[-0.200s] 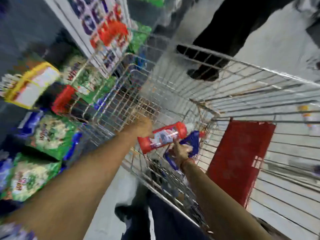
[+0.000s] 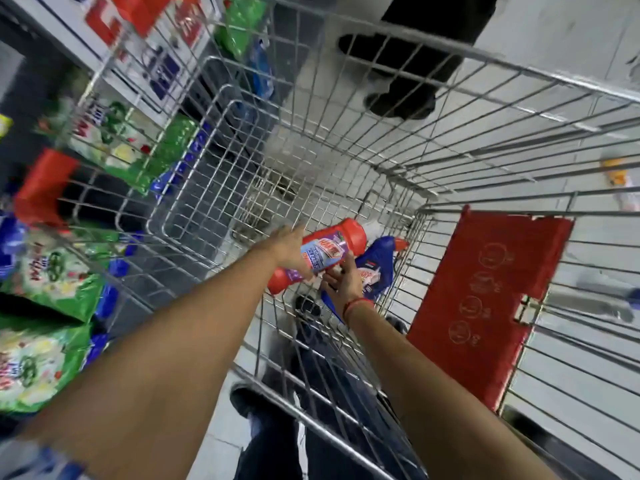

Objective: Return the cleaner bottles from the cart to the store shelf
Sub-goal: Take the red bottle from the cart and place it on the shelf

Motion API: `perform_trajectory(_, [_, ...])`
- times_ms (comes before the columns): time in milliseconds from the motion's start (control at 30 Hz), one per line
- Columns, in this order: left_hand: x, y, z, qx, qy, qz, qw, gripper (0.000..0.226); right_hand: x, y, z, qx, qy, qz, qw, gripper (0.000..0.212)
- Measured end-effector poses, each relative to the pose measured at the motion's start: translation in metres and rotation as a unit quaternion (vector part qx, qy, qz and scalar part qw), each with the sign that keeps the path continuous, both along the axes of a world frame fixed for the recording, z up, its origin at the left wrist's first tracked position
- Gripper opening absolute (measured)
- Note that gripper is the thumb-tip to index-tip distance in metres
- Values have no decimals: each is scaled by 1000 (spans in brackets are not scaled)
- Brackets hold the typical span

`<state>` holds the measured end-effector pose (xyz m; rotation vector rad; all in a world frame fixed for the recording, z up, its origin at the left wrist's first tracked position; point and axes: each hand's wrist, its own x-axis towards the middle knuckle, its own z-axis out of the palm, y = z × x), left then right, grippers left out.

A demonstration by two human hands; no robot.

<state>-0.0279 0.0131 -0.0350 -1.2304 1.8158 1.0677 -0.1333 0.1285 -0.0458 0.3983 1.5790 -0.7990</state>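
Note:
A red cleaner bottle (image 2: 332, 251) with a purple and blue label lies tilted in the near right corner of the wire cart (image 2: 346, 140). My left hand (image 2: 289, 247) is wrapped around its middle from the left. My right hand (image 2: 343, 280) touches the bottle's lower end from below and also rests against a blue cleaner bottle (image 2: 375, 268) lying beside it on the cart floor. The blue bottle's red cap points toward the cart's right wall. The store shelf (image 2: 48, 209) runs along the left, blurred.
Green and blue detergent bags (image 2: 52, 271) fill the shelf at left. The cart's red child-seat flap (image 2: 485, 299) hangs at right. Another person's dark shoes and trousers (image 2: 401, 81) stand beyond the cart's far end. My own feet (image 2: 277, 427) show beneath the cart.
The view has tipped down into the cart. The red bottle sits lower, and my right hand has shifted from the blue bottle up to the red bottle's lower end.

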Motion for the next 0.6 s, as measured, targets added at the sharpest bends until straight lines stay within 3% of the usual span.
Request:
perform_trajectory(67, [1,12,-20,-13,-1,13,1000,118,8,-14,-16,-19,-8,-62,998,39])
perform_trajectory(133, [6,22,-33,-69,-2,16,997,100,10,-17,-21,-38,-22,-79,996,49])
perform_trajectory(233, [14,29,-41,-108,-1,58,992,92,7,-16,-29,-51,-36,-114,991,46])
perform_trajectory(433, [18,18,-35,-20,46,175,983,102,3,-41,-28,-73,-38,-89,993,45])
perform_trajectory(533, [11,15,-12,88,125,282,947,91,-5,-56,-7,-101,-35,-59,993,34])
perform_trajectory(600, [12,10,-1,121,167,316,926,102,-9,-66,13,-129,-25,-27,991,28])
